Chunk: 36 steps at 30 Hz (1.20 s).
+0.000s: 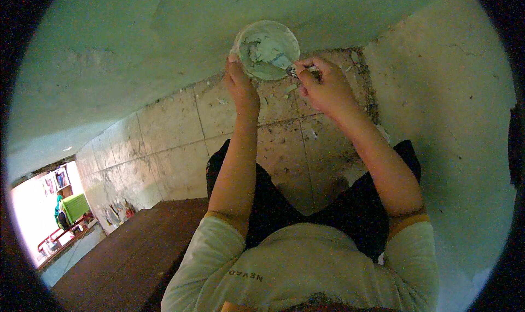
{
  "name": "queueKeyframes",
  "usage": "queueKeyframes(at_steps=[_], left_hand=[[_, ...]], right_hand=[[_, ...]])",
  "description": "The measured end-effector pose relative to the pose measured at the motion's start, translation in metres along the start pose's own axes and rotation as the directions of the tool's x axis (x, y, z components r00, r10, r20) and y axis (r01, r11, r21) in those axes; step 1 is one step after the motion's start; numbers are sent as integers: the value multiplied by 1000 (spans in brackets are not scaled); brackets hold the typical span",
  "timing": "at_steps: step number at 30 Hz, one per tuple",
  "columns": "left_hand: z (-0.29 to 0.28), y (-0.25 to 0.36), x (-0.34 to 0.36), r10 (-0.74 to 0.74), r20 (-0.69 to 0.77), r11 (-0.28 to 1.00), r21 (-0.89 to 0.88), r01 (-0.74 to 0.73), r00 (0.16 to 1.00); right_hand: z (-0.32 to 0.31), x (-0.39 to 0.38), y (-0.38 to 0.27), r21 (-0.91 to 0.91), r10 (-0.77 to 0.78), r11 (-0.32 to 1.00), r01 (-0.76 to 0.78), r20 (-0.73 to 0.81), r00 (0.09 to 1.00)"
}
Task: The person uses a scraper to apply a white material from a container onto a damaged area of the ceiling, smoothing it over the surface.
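Observation:
My left hand (240,86) grips the near left side of a round whitish tub (239,43), held up in front of the wall. Thick pale paste (266,45) coats the tub's inside and lies heaped in its middle. Over the tub's right rim, my right hand (322,82) pinches a small tool that looks like a putty knife (290,70). Its dark handle end shows between the fingers, while its blade dips into the paste and is mostly covered.
A pale green wall (136,49) rises ahead, meeting another wall (448,93) at the right. Pale flakes litter the dirty tiled floor (279,142). A brown wooden panel (126,252) stands at lower left, near a bright opening with a green box (75,208) beyond.

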<state>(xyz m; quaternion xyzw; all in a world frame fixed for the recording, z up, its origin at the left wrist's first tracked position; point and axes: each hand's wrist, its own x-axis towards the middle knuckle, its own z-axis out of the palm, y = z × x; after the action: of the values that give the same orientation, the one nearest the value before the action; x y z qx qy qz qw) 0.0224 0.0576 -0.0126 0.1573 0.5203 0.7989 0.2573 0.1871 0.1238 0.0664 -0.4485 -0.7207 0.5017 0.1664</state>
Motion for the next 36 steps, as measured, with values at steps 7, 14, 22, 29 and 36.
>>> queueKeyframes(at_steps=[7, 14, 22, 29, 36], left_hand=[[6, 8, -9, -38, -52, 994, 102, 43, 998], [-3, -10, -9, 32, -2, 995, 97, -32, 999], [-9, -1, -6, 115, 62, 992, 44, -118, 991], [-18, 9, -3, 147, 71, 976, 153, -156, 987], [-9, 33, -16, 289, 99, 897, 320, -305, 952]], right_hand=[[2, -20, -20, -237, -361, 910, 341, -46, 931], [5, -15, -22, 335, 205, 920, -203, 33, 978], [-10, -18, -29, 498, 310, 797, -342, 150, 939], [-46, -34, -53, -486, -305, 827, 283, 36, 952], [-27, -28, -27, -316, -341, 894, 317, -22, 940]])
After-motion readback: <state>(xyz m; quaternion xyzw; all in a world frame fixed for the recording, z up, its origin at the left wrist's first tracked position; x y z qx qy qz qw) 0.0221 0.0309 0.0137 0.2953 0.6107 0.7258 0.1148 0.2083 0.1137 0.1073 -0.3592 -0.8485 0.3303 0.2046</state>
